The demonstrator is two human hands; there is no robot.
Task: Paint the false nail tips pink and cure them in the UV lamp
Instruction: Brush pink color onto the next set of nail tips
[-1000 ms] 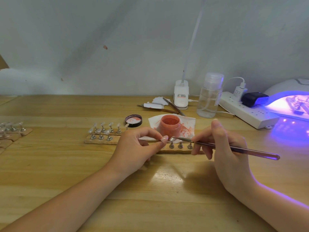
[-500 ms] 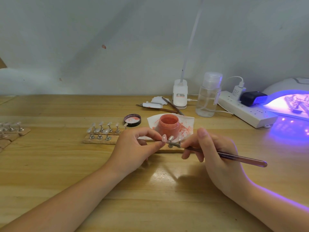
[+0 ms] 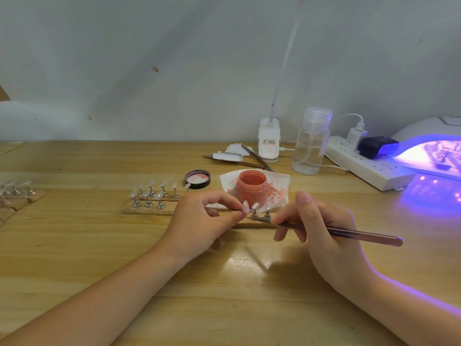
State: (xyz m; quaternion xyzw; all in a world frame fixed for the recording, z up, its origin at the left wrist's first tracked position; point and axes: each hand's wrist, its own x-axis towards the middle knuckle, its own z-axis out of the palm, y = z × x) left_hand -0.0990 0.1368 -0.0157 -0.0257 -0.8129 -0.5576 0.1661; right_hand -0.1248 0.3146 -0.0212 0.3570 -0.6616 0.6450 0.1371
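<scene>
Nail tip (image 3: 245, 206) pinched in left hand (image 3: 199, 218) fingertips, beside brush (image 3: 339, 231).

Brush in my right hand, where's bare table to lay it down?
Bare wood lies along the near table edge between your forearms, and between the two nail stands, left and middle. It is crowded around the pink jar and tissue, and toward the power strip and UV lamp.
</scene>
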